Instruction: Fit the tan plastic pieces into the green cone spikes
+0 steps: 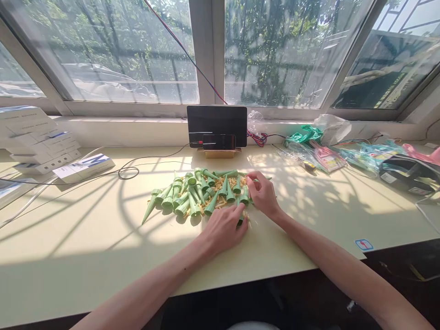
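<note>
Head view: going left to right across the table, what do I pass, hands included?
White boxes → leftmost green cone → left hand → right hand → pink packet → blue-edged sticker → black item with white labels. Skipped: tablet and the other cones, which overlap the hands' span.

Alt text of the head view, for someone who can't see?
Left hand and right hand are at the right side of a heap of green cones and small yellowish pieces on a pale table. A dark screen stands behind, white boxes at left.
</note>
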{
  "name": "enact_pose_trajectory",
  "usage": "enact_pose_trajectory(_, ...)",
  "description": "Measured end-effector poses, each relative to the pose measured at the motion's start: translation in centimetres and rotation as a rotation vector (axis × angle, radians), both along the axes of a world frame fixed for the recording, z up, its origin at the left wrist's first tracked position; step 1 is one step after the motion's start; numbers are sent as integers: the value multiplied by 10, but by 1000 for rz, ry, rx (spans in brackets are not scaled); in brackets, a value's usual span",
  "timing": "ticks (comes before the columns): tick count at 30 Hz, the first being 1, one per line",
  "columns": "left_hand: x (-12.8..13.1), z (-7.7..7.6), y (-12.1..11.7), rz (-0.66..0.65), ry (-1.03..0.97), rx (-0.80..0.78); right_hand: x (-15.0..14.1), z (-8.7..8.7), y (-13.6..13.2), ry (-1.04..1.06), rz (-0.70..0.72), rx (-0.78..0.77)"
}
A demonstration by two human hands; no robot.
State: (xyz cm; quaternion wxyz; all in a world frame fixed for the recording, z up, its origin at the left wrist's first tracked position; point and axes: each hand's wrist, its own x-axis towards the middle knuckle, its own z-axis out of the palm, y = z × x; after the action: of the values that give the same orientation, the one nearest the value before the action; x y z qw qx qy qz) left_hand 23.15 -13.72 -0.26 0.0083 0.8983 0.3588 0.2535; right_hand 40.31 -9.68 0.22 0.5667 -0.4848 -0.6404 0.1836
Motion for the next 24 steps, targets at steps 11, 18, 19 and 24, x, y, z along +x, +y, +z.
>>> enact_pose_trajectory(11,-3,-3,14,112,85,-1,-1,2,-1,-31,20,-14)
enact_pose_trajectory(18,-10,4,21,76,-217,-6,0,2,0,-65,40,1)
enact_pose_trajectory(19,-11,5,23,77,-285,-6,0,2,0,-68,50,2)
enact_pose_trajectory(24,-12,5,30,79,-512,-76,1,4,-2,-93,102,11)
